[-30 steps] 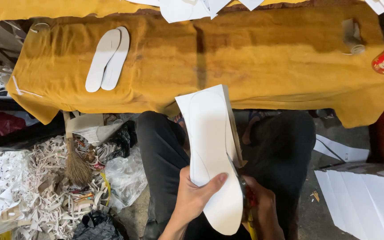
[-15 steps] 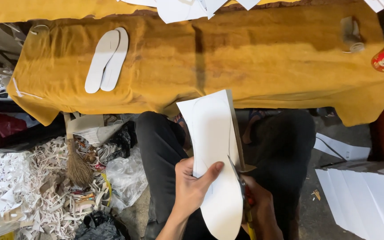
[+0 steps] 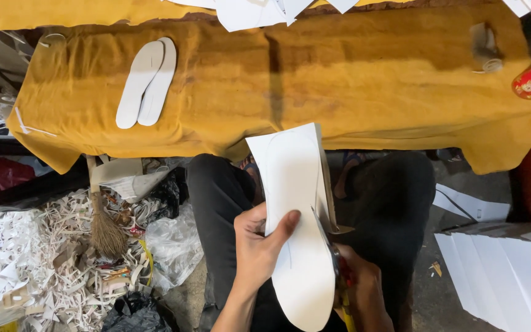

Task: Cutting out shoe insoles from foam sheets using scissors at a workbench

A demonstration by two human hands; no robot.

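Cutting a sole shape out of a white sheet (image 3: 296,209), held upright over the lap, just in front of the yellow-draped table (image 3: 364,86). Lower end already rounded and trimmed; upper end still square-cornered, with a faint curved outline marking what is left to cut. Sitting finished on the cloth, well apart: a pair of white cut soles (image 3: 145,83). Lying heaped on the floor to the left: white offcuts (image 3: 26,258). Waiting at the right: a stack of uncut white sheets (image 3: 505,270).

Gripping the sheet's left edge with the left hand (image 3: 259,252), thumb clamped across the front, fingers curled behind. Working scissors (image 3: 333,246) along the right edge with the right hand (image 3: 364,292), closed around the handles; blades probably slightly apart, though mostly hidden behind the sheet.
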